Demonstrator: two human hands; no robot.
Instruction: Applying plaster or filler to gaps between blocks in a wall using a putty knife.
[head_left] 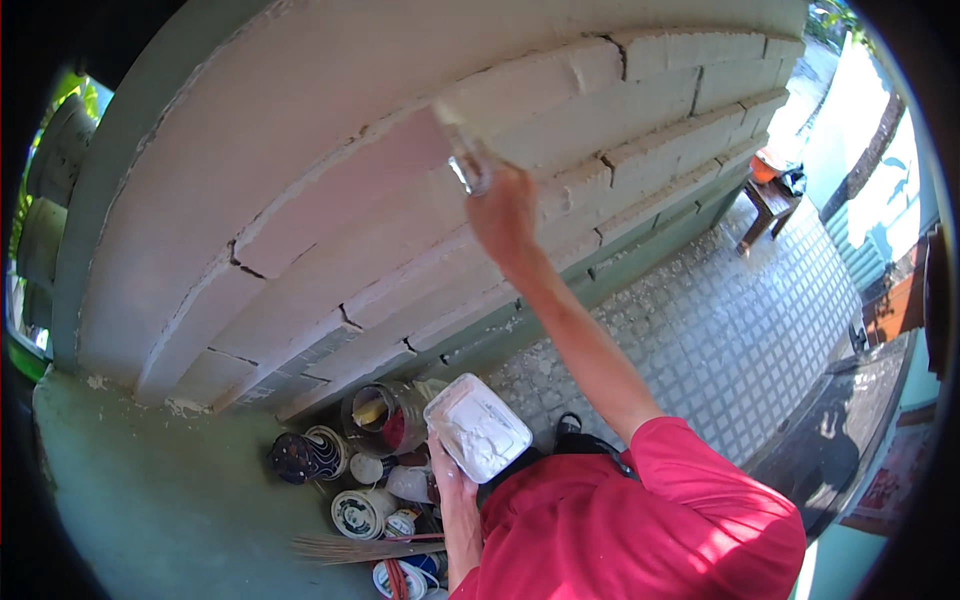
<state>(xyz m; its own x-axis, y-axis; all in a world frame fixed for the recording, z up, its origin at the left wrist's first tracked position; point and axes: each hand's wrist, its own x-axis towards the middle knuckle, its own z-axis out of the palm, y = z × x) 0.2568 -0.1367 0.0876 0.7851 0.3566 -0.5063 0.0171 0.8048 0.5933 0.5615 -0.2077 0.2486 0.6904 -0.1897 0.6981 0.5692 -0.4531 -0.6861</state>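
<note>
My right hand (503, 205) grips a paintbrush (466, 165) with a metal band, raised against the pale block wall (560, 90); its bristles, blurred, lie on the raised course of blocks, beside a pinkish patch. Cracks show between several blocks. Low in front of me, my left hand (447, 462) holds a white rectangular tub (478, 428) of white paint from below and the side, its fingers partly hidden behind it.
Several buckets (360, 512), jars (385, 415) and cans crowd the lower left beside a twig broom (340, 548). A tiled floor (670, 330) runs right to a small wooden table (770, 205) with an orange bowl (765, 165). A dark surface (820, 420) is at my right.
</note>
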